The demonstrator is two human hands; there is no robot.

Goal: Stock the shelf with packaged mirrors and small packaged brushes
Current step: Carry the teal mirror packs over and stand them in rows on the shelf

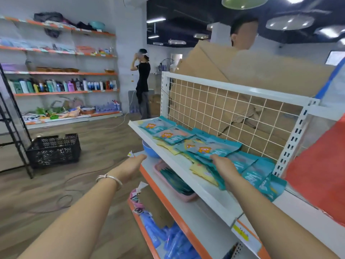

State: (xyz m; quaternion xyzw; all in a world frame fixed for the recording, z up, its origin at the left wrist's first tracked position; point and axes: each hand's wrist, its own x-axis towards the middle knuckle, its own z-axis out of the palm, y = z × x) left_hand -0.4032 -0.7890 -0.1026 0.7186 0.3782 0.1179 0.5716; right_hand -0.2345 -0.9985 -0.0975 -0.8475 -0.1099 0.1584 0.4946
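Several teal and yellow flat packages lie overlapping in a row on the white top shelf, in front of its wire grid back. My right hand reaches over the shelf's front edge and holds teal packages in the middle of the row, fingers curled under them. My left hand hovers beside the shelf's left front corner with the thumb stretched forward; its fingers are hidden from me. A silver bangle sits on that wrist.
One shelf down stand a pink tray with dark green items and a blue bowl. Blue packages fill the bottom shelf. A black crate and cables lie on the floor at left. Two people stand behind.
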